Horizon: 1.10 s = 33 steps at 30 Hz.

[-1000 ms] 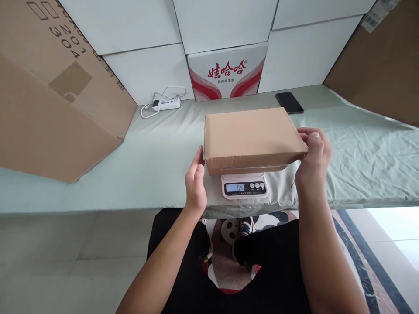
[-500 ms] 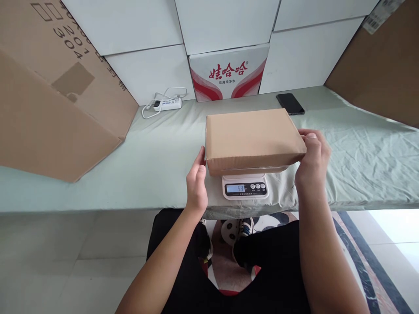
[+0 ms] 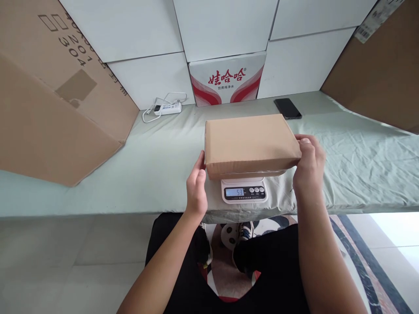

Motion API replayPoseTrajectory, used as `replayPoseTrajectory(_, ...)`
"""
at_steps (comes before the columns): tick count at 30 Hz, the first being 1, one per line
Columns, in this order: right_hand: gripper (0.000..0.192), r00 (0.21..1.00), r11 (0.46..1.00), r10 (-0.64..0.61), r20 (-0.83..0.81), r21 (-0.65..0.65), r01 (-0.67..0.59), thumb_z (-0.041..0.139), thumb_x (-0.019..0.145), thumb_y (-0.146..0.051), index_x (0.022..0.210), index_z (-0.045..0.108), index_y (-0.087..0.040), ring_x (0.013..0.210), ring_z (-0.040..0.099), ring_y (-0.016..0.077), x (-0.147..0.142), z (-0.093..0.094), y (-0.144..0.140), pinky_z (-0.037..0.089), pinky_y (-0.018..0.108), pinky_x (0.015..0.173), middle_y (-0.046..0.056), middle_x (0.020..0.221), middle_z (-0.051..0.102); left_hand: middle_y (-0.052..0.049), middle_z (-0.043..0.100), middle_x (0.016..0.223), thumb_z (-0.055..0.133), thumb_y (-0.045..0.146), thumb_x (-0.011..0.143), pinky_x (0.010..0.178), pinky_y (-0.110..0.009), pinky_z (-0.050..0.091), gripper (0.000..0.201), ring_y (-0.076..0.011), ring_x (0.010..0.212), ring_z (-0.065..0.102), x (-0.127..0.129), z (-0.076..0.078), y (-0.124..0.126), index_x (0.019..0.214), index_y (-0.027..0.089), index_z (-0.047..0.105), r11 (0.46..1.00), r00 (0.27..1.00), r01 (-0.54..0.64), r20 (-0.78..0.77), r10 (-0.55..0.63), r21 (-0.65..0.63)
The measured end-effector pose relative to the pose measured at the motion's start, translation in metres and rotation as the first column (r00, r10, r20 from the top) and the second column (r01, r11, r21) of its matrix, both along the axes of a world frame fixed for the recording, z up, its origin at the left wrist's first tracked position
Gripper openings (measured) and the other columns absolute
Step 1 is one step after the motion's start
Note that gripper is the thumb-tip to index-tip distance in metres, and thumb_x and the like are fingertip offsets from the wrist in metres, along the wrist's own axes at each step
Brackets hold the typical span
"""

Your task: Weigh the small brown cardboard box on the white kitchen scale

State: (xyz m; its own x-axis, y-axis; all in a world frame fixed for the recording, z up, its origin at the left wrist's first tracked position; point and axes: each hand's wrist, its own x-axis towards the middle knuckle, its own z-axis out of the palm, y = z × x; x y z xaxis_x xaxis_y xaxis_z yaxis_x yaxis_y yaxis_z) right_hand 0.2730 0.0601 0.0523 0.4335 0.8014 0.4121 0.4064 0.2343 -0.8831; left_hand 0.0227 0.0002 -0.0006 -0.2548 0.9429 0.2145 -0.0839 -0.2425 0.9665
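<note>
Head view: a flat brown cardboard box is lying level on a small white digital scale, whose lit display is reading 53; the scale is sitting near the front edge of a tabletop covered in a pale green cloth. The left hand is resting flat against the box's left end, its fingers extended upward along the near left corner and not curled around anything. The right hand is cupping the box's right end, its fingers bending over the top right edge and pressing on the cardboard; whether they are bearing any of the box's weight cannot be told. Behind the box, a white carton with red lettering is standing against stacked white boxes. A white power strip with a coiled cord is lying to the rear left, and a dark phone is lying face up to the rear right, both well apart from the scale. Large brown cardboard sheets are leaning at the far left and far right. Below the tabletop edge, the person's dark-clad legs are showing above a patterned rug.
</note>
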Motion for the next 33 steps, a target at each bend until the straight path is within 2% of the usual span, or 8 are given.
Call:
replayPoseTrajectory(9, 0.036, 1.000, 1.000, 0.011, 0.029, -0.017, -0.011, 0.051, 0.095, -0.052, 0.091, 0.071, -0.022, 0.089, 0.062, 0.0251, 0.000, 0.002, 0.000, 0.041, 0.039, 0.079, 0.004, 0.088, 0.072, -0.011, 0.058, 0.173, 0.054, 0.061, 0.109, 0.139, -0.049, 0.038, 0.066, -0.0343, 0.168, 0.045, 0.000, 0.001, 0.000, 0.164, 0.024, 0.061, 1.000, 1.000, 0.006, 0.003, -0.006, 0.012)
replayPoseTrajectory(16, 0.035, 0.998, 0.996, 0.036, 0.060, -0.087, -0.030, 0.052, 0.098, -0.051, 0.101, 0.073, -0.023, 0.095, 0.067, 0.0269, 0.000, 0.000, -0.001, 0.047, 0.041, 0.083, 0.008, 0.096, 0.075, -0.011, 0.070, 0.160, 0.050, 0.064, 0.109, 0.134, -0.050, 0.044, 0.064, -0.0356, 0.161, 0.054, 0.001, 0.002, 0.003, 0.160, 0.027, 0.063, 0.997, 0.995, 0.055, -0.085, -0.051, 0.048)
replayPoseTrajectory(19, 0.039, 0.996, 0.994, 0.073, 0.053, -0.086, -0.068, 0.052, 0.100, -0.054, 0.108, 0.076, -0.024, 0.099, 0.071, 0.0304, -0.002, -0.001, 0.003, 0.052, 0.045, 0.086, 0.010, 0.101, 0.077, -0.010, 0.069, 0.161, 0.051, 0.064, 0.109, 0.136, -0.050, 0.042, 0.064, -0.0347, 0.162, 0.052, 0.001, 0.005, 0.010, 0.162, 0.029, 0.060, 0.995, 0.994, 0.068, -0.094, -0.061, 0.071)
replayPoseTrajectory(23, 0.051, 0.992, 0.992, 0.114, 0.051, -0.060, -0.111, 0.052, 0.101, -0.059, 0.127, 0.075, -0.023, 0.105, 0.074, 0.0329, -0.005, 0.003, 0.022, 0.058, 0.048, 0.089, 0.013, 0.112, 0.079, -0.007, 0.059, 0.172, 0.051, 0.064, 0.108, 0.140, -0.048, 0.035, 0.065, -0.0331, 0.169, 0.043, 0.000, 0.021, 0.037, 0.164, 0.031, 0.057, 0.993, 0.994, 0.051, -0.101, -0.041, 0.108)
replayPoseTrajectory(27, 0.061, 0.981, 0.982, 0.187, 0.046, -0.008, -0.187, 0.050, 0.102, -0.065, 0.145, 0.068, -0.025, 0.123, 0.072, 0.0350, -0.009, 0.004, 0.060, 0.061, 0.051, 0.097, 0.014, 0.138, 0.077, -0.005, 0.054, 0.176, 0.053, 0.061, 0.107, 0.140, -0.047, 0.034, 0.063, -0.0315, 0.171, 0.039, 0.000, 0.034, 0.085, 0.163, 0.032, 0.056, 0.988, 0.998, 0.037, -0.059, -0.028, 0.148)
replayPoseTrajectory(30, 0.065, 0.971, 0.972, 0.237, -0.027, 0.003, -0.237, 0.050, 0.102, -0.065, 0.152, 0.063, -0.027, 0.137, 0.068, 0.0350, -0.016, -0.004, 0.087, 0.059, 0.053, 0.110, 0.013, 0.155, 0.070, -0.007, 0.058, 0.173, 0.055, 0.058, 0.107, 0.141, -0.048, 0.033, 0.059, -0.0301, 0.172, 0.038, -0.001, 0.027, 0.122, 0.159, 0.030, 0.059, 0.993, 0.999, 0.024, 0.019, -0.026, 0.113)
replayPoseTrajectory(33, 0.067, 0.950, 0.955, 0.291, -0.117, -0.026, -0.296, 0.054, 0.100, -0.065, 0.153, 0.062, -0.025, 0.147, 0.063, 0.0344, -0.025, -0.018, 0.103, 0.051, 0.054, 0.124, 0.014, 0.158, 0.068, -0.008, 0.060, 0.171, 0.053, 0.056, 0.108, 0.141, -0.048, 0.033, 0.057, -0.0291, 0.169, 0.042, -0.005, 0.006, 0.143, 0.157, 0.028, 0.059, 1.000, 0.995, -0.012, 0.100, 0.010, 0.023)
